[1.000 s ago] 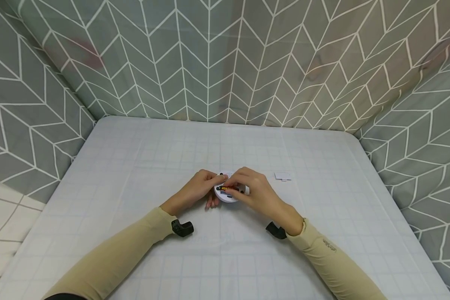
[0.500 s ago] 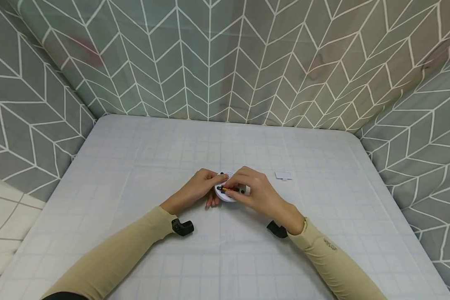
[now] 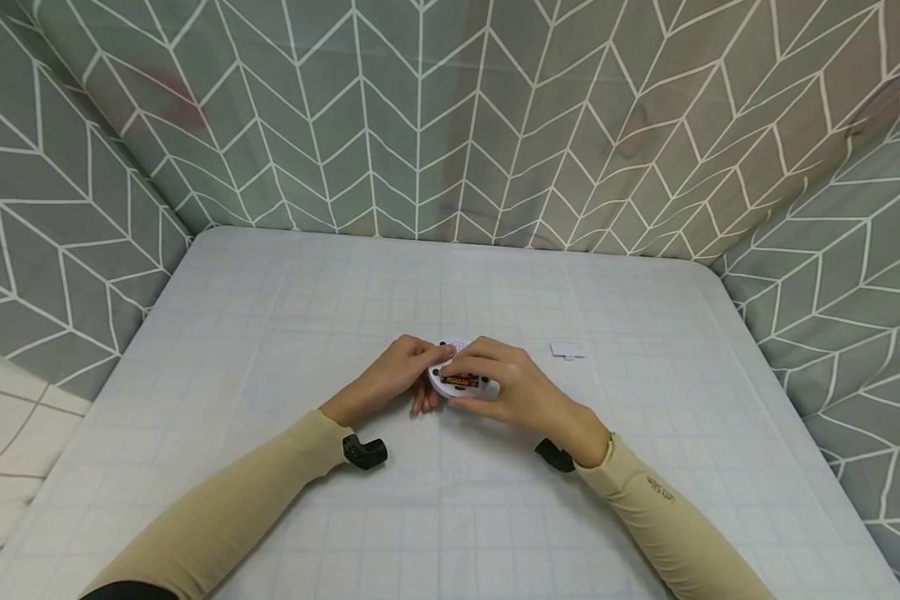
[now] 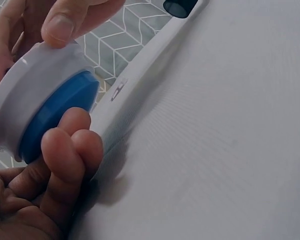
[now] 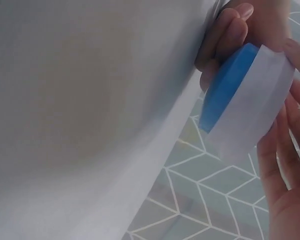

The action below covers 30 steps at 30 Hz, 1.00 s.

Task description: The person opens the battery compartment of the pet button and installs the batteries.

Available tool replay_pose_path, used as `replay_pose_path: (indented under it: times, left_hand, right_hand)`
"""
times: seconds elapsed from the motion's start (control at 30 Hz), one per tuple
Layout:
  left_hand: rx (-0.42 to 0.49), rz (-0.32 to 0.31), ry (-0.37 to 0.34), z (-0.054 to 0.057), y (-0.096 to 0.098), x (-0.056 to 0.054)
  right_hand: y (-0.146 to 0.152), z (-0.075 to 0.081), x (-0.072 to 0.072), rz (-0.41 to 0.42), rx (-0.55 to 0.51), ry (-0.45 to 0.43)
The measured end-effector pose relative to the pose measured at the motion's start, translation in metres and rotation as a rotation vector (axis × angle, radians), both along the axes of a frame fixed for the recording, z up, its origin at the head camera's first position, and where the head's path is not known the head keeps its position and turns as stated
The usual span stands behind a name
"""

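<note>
A round white battery device (image 3: 437,387) is tilted with its back up; a blue face (image 4: 55,115) shows on its underside. My left hand (image 3: 401,371) grips it at its left side, the thumb on the back and curled fingers (image 4: 65,150) beneath the blue part. A black and orange battery (image 3: 461,381) lies in the recess of the back. Over it reaches my right hand (image 3: 513,379), fingertips at the battery and the thumb apart from them at the device's near rim. In the right wrist view, the right fingers (image 5: 285,145) extend along the back.
A small white battery cover (image 3: 567,350) with a tab lies on the table to the right of the hands. The pale cloth-covered table (image 3: 307,292) meets a grey patterned curtain (image 3: 390,125) at the back and sides. Black wrist cameras (image 3: 365,454) sit at both cuffs.
The right thumb has come off the battery to the near rim, while the right fingers stay over the battery. More of the battery now shows, lying flat in the recess. The left hand keeps its hold.
</note>
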<state>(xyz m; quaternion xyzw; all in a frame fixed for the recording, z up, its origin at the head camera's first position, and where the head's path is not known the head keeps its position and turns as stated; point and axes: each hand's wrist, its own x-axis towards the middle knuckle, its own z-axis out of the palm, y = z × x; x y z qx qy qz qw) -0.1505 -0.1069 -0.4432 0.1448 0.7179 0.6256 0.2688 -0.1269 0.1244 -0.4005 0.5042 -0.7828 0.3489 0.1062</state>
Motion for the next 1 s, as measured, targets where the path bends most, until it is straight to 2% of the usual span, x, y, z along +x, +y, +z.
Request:
replay_pose_path:
  times: [0.3,0.67,1.0]
  left_hand:
    - [0.027,-0.037,-0.02,0.0016,-0.001,-0.003]
    - [0.052,-0.027,-0.041,0.003,0.0007,-0.0035]
    - [0.059,0.0,-0.067,0.0017,-0.0002,-0.0014]
  right_hand:
    - [0.0023,0.0023,-0.0012,0.04,-0.014,0.08]
    - [0.004,-0.0004,-0.0022,0.036,-0.014,0.111]
    - [-0.0002,0.0004,-0.0014,0.024,0.027,0.206]
